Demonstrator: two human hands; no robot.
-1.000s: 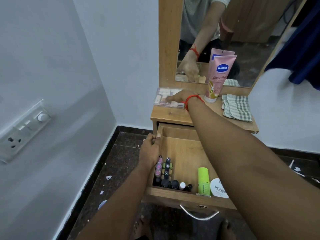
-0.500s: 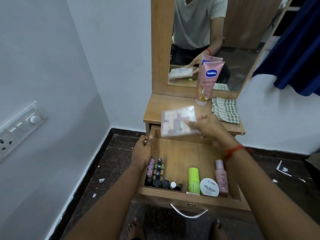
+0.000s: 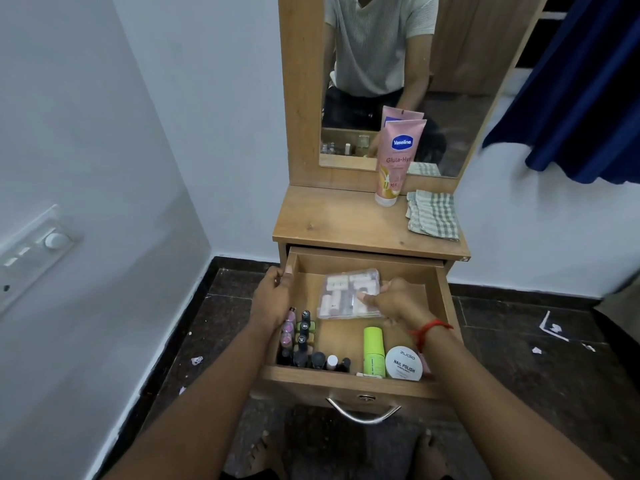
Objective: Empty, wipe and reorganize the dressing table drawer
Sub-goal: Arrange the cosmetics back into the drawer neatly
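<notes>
From my head camera, looking down, the drawer [image 3: 364,263] of the dressing table [image 3: 341,221] stands pulled out in front of me. My left hand [image 3: 273,299] grips the top of the drawer's left wall near the back corner, fingers curled over the edge. My right hand [image 3: 398,302], a red thread [image 3: 430,328] at the wrist, pinches the right edge of a clear plastic case [image 3: 344,293] of small pale items, thumb on top. The case is inside the drawer, toward the back and middle; I cannot tell whether it rests flat on the drawer floor. Along the left wall and front left corner stand small nail polish bottles [image 3: 302,337]. At the front right a green bottle [image 3: 374,348] lies just beside a round white tub [image 3: 404,363] marked NAIL POLISH. On the tabletop, a pink Vaseline tube [image 3: 398,161] stands cap-down against the mirror [image 3: 381,64], with a folded checked cloth [image 3: 433,214] just to its right.
</notes>
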